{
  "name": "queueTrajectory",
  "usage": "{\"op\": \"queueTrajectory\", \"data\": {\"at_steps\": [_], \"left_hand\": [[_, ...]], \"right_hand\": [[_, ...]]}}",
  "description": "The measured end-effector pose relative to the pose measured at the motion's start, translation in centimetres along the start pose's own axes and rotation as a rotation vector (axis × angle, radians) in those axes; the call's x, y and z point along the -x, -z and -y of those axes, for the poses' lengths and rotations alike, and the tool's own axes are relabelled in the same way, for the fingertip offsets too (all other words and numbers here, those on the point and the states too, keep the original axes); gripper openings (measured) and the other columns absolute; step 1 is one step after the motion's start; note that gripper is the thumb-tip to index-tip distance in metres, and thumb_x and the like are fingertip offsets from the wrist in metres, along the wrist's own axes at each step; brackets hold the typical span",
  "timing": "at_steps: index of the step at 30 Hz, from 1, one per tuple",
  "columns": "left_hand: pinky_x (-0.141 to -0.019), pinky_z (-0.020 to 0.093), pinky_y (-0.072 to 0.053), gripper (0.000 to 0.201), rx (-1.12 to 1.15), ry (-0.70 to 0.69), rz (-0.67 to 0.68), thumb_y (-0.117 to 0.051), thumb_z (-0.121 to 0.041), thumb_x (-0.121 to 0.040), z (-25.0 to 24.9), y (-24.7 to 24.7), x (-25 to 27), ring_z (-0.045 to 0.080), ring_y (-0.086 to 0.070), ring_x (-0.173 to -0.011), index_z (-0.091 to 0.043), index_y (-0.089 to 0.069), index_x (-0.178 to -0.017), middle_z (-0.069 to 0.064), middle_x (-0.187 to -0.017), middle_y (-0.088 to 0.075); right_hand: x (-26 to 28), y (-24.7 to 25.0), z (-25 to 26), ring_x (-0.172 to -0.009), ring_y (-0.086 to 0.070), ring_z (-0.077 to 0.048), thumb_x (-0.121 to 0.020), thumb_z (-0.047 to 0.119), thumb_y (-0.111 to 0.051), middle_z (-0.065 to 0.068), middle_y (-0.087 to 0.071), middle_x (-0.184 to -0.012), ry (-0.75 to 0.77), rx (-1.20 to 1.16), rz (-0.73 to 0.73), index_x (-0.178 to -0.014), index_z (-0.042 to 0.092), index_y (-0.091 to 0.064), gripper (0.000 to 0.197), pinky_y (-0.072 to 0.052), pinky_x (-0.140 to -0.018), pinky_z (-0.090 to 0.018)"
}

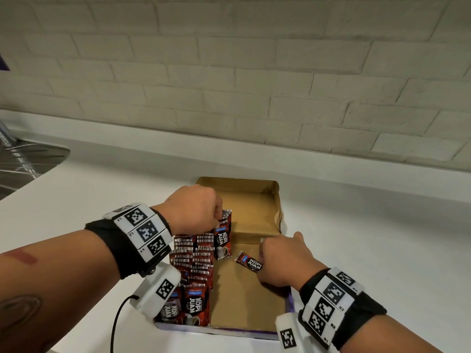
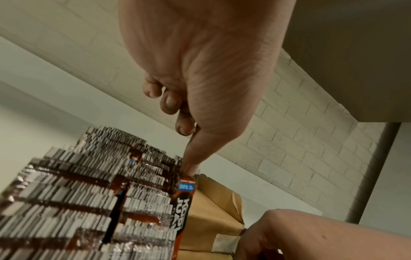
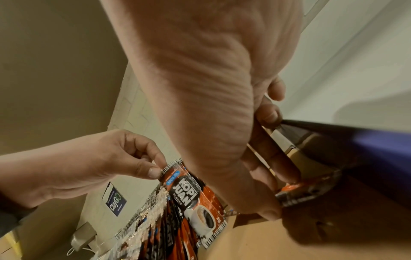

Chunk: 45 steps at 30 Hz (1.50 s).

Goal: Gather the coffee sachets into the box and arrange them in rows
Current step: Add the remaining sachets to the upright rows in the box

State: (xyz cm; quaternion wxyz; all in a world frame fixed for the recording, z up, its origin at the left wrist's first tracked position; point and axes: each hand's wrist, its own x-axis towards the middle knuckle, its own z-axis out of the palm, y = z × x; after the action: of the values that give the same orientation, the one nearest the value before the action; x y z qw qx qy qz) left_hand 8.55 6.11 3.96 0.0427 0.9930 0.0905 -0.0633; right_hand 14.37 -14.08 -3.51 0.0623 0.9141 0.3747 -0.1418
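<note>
Two sachets are in play, both inside the box (image 1: pixel 277 200). Left hand (image 1: pixel 193 207) pinches the top edge of an upright sachet (image 1: pixel 223 235) between thumb and forefinger, other fingers curled in; it stands at the far end of the packed rows (image 1: pixel 193 258) that fill the box's left side. Right hand (image 1: pixel 283 261) is curled round one end of a loose sachet (image 1: pixel 249 262) lying nearly flat on the bare box floor, close to the right wall; exact finger placement is partly hidden.

Likely step: seat the upright one, then feed in the loose one.

To do it well:
- keep the left pinch high on the seal so the sachet drops straight down against its row
- hold that row steady so it doesn't fan out toward the box's open right half
- turn the loose sachet upright, print facing the same way, before sliding it in
- press flush; the foil looks slippery and floppy
</note>
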Motion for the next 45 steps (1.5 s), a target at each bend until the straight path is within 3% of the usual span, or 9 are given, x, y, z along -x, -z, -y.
{"op": "queueTrajectory", "data": {"at_steps": [11, 21, 25, 28, 32, 35, 38, 42, 45], "left_hand": [[-0.055, 0.021, -0.035, 0.004, -0.014, -0.017, 0.003, -0.072, -0.032, -0.086, -0.2, -0.1, 0.0, 0.004, -0.055, -0.07, -0.028, -0.072, -0.085, -0.015, -0.075, -0.062], [-0.056, 0.027, -0.037, 0.02, 0.044, -0.023, -0.063, -0.07, -0.045, -0.087, -0.3, 1.4, 0.4, 0.001, -0.05, -0.067, -0.034, -0.056, -0.097, -0.011, -0.071, -0.056], [-0.056, 0.026, -0.036, 0.012, 0.097, -0.136, -0.025, -0.068, -0.037, -0.092, -0.9, 2.6, 1.3, 0.002, -0.049, -0.062, -0.037, -0.058, -0.099, -0.01, -0.066, -0.053], [-0.061, 0.029, -0.044, 0.028, 0.069, -0.25, 0.005, -0.069, -0.033, -0.091, -1.5, 3.4, 2.2, 0.006, -0.055, -0.074, -0.042, -0.056, -0.113, -0.008, -0.081, -0.059], [-0.077, 0.028, -0.045, 0.048, 0.003, -0.393, 0.001, -0.073, -0.034, -0.087, -2.1, 3.8, 3.1, 0.002, -0.05, -0.092, -0.049, -0.05, -0.126, -0.02, -0.103, -0.054], [-0.07, 0.02, -0.036, 0.027, 0.045, -0.423, -0.066, -0.068, -0.032, -0.091, -2.5, 4.1, 3.4, 0.001, -0.049, -0.083, -0.043, -0.064, -0.114, -0.021, -0.095, -0.055], [-0.07, 0.021, -0.044, 0.013, 0.074, -0.343, -0.048, -0.062, -0.034, -0.096, -2.8, 4.5, 3.3, 0.001, -0.056, -0.081, -0.035, -0.07, -0.106, -0.017, -0.095, -0.065], [-0.058, 0.03, -0.039, 0.02, -0.012, -0.24, 0.034, -0.057, -0.041, -0.099, -2.9, 5.2, 2.8, 0.011, -0.055, -0.072, -0.028, -0.059, -0.084, -0.009, -0.077, -0.06], [-0.053, 0.024, -0.031, 0.029, 0.025, -0.181, 0.086, -0.059, -0.041, -0.099, -2.9, 5.2, 2.5, 0.003, -0.05, -0.064, -0.033, -0.048, -0.073, -0.013, -0.069, -0.052]], "right_hand": [[0.4, 0.4, 0.1, -0.081, -0.058, -0.021, -0.09, 0.033, -0.055, 0.002, -0.06, -0.078, -0.017, -0.043, 0.003, -0.083, 0.023, -0.062, 0.015, -0.032, -0.091, -0.042], [0.9, 0.9, -0.9, -0.083, -0.059, -0.02, -0.099, 0.043, -0.052, 0.002, -0.065, -0.089, -0.076, -0.192, -0.065, -0.091, 0.025, -0.064, 0.023, -0.041, -0.079, -0.036], [2.0, 2.3, -1.8, -0.093, -0.065, -0.015, -0.102, 0.036, -0.052, 0.003, -0.071, -0.109, -0.075, -0.493, -0.117, -0.111, 0.028, -0.069, 0.021, -0.051, -0.076, -0.028], [2.8, 3.0, -2.0, -0.088, -0.067, -0.006, -0.104, 0.036, -0.056, 0.01, -0.071, -0.104, -0.032, -0.88, -0.124, -0.112, 0.028, -0.069, 0.017, -0.047, -0.061, -0.012], [3.8, 3.8, -1.7, -0.076, -0.07, 0.001, -0.104, 0.023, -0.059, 0.008, -0.076, -0.089, 0.034, -1.264, -0.093, -0.101, 0.019, -0.072, 0.015, -0.051, -0.067, -0.011], [4.1, 4.1, -1.4, -0.067, -0.066, 0.003, -0.104, 0.016, -0.058, 0.007, -0.076, -0.08, 0.071, -1.379, -0.062, -0.099, 0.015, -0.074, 0.017, -0.046, -0.062, -0.01], [4.2, 4.1, -0.9, -0.064, -0.056, 0.0, -0.106, 0.022, -0.053, 0.008, -0.079, -0.089, 0.052, -1.24, -0.08, -0.105, 0.024, -0.075, 0.022, -0.041, -0.06, -0.015], [4.2, 4.1, -0.9, -0.062, -0.058, -0.009, -0.103, 0.017, -0.054, 0.0, -0.077, -0.09, -0.013, -1.344, -0.154, -0.105, 0.03, -0.077, 0.026, -0.047, -0.065, -0.026], [4.3, 3.9, -0.6, -0.059, -0.058, -0.001, -0.095, 0.021, -0.066, 0.006, -0.076, -0.085, 0.05, -1.229, -0.181, -0.104, 0.029, -0.078, 0.016, -0.044, -0.059, -0.015]]}}
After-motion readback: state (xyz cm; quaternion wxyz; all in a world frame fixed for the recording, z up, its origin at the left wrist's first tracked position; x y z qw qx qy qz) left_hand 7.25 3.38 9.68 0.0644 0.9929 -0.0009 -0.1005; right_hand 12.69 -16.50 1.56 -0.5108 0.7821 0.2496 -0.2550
